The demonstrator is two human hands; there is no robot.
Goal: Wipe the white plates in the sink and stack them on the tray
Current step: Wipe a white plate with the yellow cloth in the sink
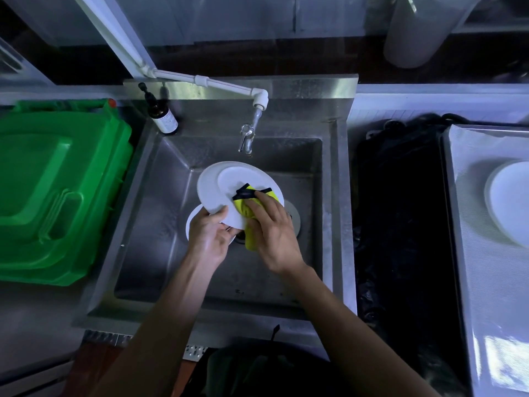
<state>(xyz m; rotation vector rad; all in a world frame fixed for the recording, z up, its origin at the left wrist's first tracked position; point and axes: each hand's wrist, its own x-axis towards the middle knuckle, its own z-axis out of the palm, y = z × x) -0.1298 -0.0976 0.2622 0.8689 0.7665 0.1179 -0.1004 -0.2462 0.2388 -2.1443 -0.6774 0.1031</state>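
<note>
Fingers (220,214) of the left hand (209,233) grip the near rim of a tilted white plate (226,187) over the sink (160,202); the right hand (272,230) presses a yellow cloth (249,207) onto it. Another plate (191,224) lies beneath.

Green bin lid (54,190) left of the basin, flat, handle recess toward the near edge. Dark pump bottle (162,116) with white label, upright on the back left corner of the steel surround. White pipe (183,77) along the back edge, down to a metal tap (248,137). Black bag (400,224) to the right.
</note>
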